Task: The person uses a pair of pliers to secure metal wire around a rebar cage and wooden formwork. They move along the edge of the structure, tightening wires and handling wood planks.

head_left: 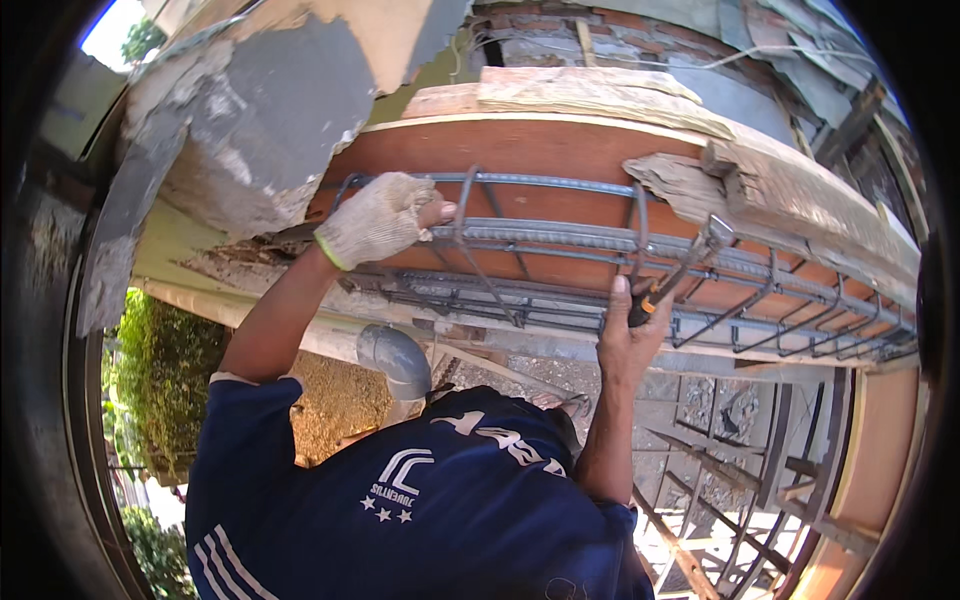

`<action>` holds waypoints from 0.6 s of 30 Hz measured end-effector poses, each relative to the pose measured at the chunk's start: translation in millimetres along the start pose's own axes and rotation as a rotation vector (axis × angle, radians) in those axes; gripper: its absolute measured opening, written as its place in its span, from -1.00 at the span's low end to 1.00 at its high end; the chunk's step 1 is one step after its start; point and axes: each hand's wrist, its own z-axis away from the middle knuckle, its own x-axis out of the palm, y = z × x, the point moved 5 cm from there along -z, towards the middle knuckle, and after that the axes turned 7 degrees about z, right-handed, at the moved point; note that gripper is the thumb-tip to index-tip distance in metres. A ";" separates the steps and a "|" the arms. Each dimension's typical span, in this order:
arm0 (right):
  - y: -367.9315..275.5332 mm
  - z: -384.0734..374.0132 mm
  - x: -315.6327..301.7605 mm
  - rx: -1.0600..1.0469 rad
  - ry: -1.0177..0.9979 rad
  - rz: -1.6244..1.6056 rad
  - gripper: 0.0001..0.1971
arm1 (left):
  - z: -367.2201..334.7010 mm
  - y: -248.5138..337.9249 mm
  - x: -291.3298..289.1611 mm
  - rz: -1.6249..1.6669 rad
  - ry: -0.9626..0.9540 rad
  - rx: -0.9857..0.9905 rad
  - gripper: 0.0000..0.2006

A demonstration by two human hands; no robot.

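My left hand (pixel 378 217), in an off-white knitted glove with a bare fingertip showing, is closed at the upper bars of a steel rebar cage (pixel 560 236). Its fingers meet a bent stirrup (pixel 463 205) there. Bare, my right hand (pixel 632 335) grips the black-and-orange handle of a hammer (pixel 685 268). The hammer's metal head points up and away, over the cage's right half. Long ribbed bars and several square stirrups form the cage, which lies along a reddish-brown formwork board (pixel 520 150).
Rough timber pieces (pixel 810 205) top the board at the right. A broken grey concrete chunk (pixel 270 110) juts out at the upper left. Below the cage are a grey pipe elbow (pixel 395 362) and, lower right, wooden scaffold poles (pixel 715 460). Shrubs (pixel 170 375) grow at the left.
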 end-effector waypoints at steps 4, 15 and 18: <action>10.5 0.0 -6.1 0.023 0.031 -0.111 -0.71 | 7.5 5.9 13.2 -0.256 0.346 0.246 -0.62; 9.1 1.2 1.4 -0.010 -0.036 -0.151 -0.70 | 145.5 -38.2 57.9 -0.123 0.984 0.169 -0.74; 15.7 0.2 -0.1 -0.023 -0.025 -0.101 -0.69 | 171.0 -122.1 44.3 0.851 1.265 -0.183 -0.65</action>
